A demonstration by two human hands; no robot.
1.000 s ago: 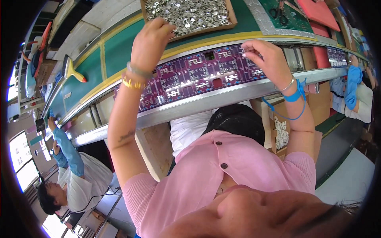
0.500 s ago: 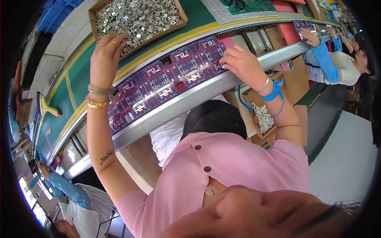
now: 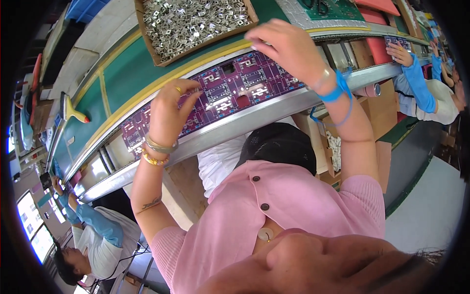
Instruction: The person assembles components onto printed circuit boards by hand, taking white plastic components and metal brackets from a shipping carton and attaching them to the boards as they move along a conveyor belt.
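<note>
Over a long purple circuit board panel (image 3: pixel 230 90), my left hand (image 3: pixel 169 110) has thumb and fingertips brought together in a pinch. What sits between them is too small to make out. My right hand (image 3: pixel 289 51) is raised above the panel's right part, near the corner of a cardboard box (image 3: pixel 208 44) full of small silvery metal clips (image 3: pixel 191 24). Its thumb and fingers are apart, and I see nothing held. Several clips of the same silvery look stand on the panel. The panel lies in a metal conveyor rail (image 3: pixel 215 122).
A yellow-handled brush (image 3: pixel 73 111) lies on the green bench at left. Scissors (image 3: pixel 322 7) rest by a green board (image 3: pixel 338 11) at the back. White parts fill a carton (image 3: pixel 335 152) below the rail. Co-workers (image 3: pixel 95 235) sit on both sides.
My left hand has come from the clip box down over the panel. My right hand has lifted off the panel and moved up toward the box.
</note>
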